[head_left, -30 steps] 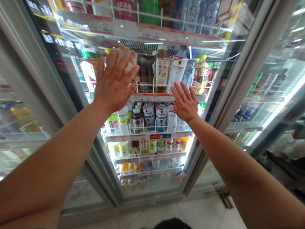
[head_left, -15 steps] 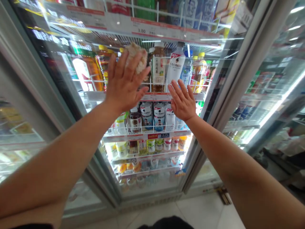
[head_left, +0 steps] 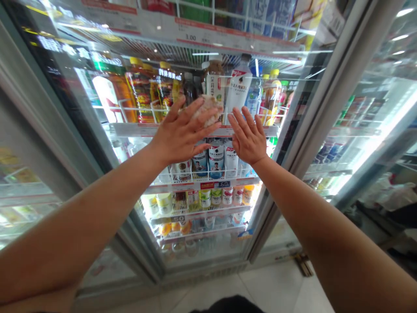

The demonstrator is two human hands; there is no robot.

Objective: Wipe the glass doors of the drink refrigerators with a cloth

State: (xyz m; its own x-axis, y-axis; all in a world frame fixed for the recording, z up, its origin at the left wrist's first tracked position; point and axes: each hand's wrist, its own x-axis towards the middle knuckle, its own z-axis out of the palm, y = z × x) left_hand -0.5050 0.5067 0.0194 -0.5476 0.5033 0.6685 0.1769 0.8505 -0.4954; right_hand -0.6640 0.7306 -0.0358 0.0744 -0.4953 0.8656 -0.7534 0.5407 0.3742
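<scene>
Crumpled cloth beneath left hand, fingers spread, against glass door; right hand flat on door, fingers slightly parted.

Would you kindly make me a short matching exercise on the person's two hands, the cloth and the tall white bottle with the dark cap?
Column one:
1. Left hand
2. Right hand
3. Cloth
4. Tall white bottle

Column two:
A. Pale and crumpled
B. Standing on a shelf
C. Fingers laid over the cloth
D. Spread, with no cloth showing under it

Right pairs: 1-C, 2-D, 3-A, 4-B.
</scene>
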